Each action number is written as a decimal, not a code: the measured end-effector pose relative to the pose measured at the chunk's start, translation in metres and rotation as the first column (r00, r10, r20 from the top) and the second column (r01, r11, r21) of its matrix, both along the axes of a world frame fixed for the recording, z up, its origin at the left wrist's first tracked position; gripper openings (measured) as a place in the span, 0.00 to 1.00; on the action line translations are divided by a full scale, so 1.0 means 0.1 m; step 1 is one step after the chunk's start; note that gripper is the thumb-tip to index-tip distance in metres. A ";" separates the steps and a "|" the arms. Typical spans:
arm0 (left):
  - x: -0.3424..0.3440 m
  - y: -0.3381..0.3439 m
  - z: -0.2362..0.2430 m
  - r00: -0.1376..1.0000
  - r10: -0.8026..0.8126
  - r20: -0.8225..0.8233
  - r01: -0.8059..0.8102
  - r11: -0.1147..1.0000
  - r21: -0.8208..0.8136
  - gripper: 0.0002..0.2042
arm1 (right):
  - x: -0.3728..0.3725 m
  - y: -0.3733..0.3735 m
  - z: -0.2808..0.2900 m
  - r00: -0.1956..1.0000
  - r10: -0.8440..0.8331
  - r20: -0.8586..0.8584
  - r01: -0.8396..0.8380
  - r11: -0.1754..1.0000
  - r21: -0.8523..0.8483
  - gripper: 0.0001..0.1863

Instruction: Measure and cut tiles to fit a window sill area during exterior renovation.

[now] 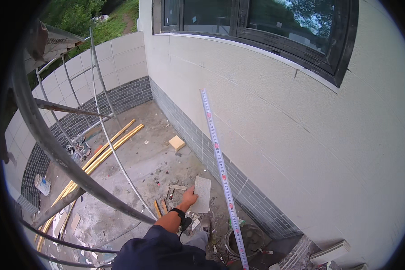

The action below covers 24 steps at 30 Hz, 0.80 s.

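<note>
My left hand (190,197), with a black band on the wrist, reaches out low in the middle. Its fingers are closed on the left edge of a grey, speckled rectangular tile piece (201,194), held above the littered ground. An extended white tape measure blade (220,164) stands out to the right of the tile and slants upward in front of the wall (274,117). The blade's lower end runs out past the bottom edge, so what holds it is hidden. My right hand is out of view.
A bucket of grey mortar (252,238) stands at lower right, near stacked tile strips (330,252). Scaffold tubes (63,153) curve across the left. Yellow bars (103,155), a pale block (177,142) and rubble lie on the ground. A dark-framed window (256,27) is above.
</note>
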<state>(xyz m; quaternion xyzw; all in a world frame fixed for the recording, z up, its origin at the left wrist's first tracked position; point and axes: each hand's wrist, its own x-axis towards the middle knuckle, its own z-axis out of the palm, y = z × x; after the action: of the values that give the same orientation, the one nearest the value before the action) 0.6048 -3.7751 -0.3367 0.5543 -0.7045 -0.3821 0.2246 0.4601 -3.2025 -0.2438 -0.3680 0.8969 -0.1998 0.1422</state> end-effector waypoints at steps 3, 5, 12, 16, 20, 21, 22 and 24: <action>0.18 -0.42 -0.12 0.978 0.182 0.103 -0.191 0.977 0.096 0.20 | -0.23 -0.67 -0.10 0.994 0.051 0.101 -0.066 0.986 0.153 0.19; 0.35 -0.71 -0.20 0.957 0.262 0.127 -0.277 0.954 0.114 0.19 | -0.52 -1.12 -0.25 0.977 0.187 0.105 -0.192 0.981 0.037 0.18; 1.25 -1.38 -0.41 0.838 0.516 0.177 -0.534 0.842 0.075 0.20 | -1.66 -3.35 -0.20 0.917 0.250 0.311 -0.310 0.937 0.160 0.17; 1.45 -1.78 -0.14 0.797 0.601 0.062 -0.601 0.778 0.185 0.20 | -2.00 -4.50 0.05 0.774 0.620 0.126 -0.632 0.745 0.215 0.20; 1.60 -2.24 0.44 0.757 0.646 -0.102 -0.637 0.763 0.111 0.18 | -2.09 -5.60 0.03 0.812 0.579 0.073 -0.568 0.757 0.323 0.21; 1.58 -2.39 0.70 0.723 0.662 -0.196 -0.650 0.749 0.131 0.18 | -2.14 -5.80 -0.01 0.805 0.590 0.069 -0.572 0.738 0.358 0.21; 1.73 -2.50 0.72 0.708 0.681 -0.189 -0.668 0.732 0.135 0.18 | -2.17 -6.02 -0.07 0.790 0.609 0.076 -0.591 0.721 0.362 0.21; 2.01 -2.79 0.72 0.653 0.718 -0.242 -0.736 0.677 0.024 0.17 | -2.21 -6.39 -0.19 0.711 0.699 0.077 -0.680 0.655 0.330 0.21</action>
<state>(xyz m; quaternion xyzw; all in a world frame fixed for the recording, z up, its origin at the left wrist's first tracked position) 0.8061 -4.0542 -0.2647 0.7324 -0.4064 -0.2947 0.4600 0.2387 -3.8418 -0.2629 -0.6561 0.7140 0.0348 0.2420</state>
